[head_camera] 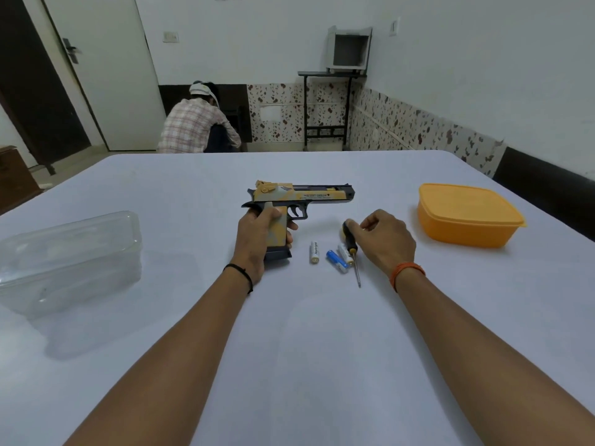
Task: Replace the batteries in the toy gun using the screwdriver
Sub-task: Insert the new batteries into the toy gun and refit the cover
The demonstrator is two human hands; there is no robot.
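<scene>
A yellow and black toy gun (306, 196) lies on its side in the middle of the white table (306, 349), barrel pointing right. My left hand (257, 239) grips its handle. A screwdriver (350, 249) with a black and yellow handle lies to the right, tip pointing toward me. My right hand (384, 239) holds the top of its handle with curled fingers. Between gun and screwdriver lie a white battery (314, 252), a blue battery (335, 260) and another white battery (344, 254) partly under the screwdriver.
A clear plastic container (69, 262) stands at the left of the table. An orange lidded box (467, 214) sits at the right. Behind the table a person crouches on the floor near a door and a small black stand.
</scene>
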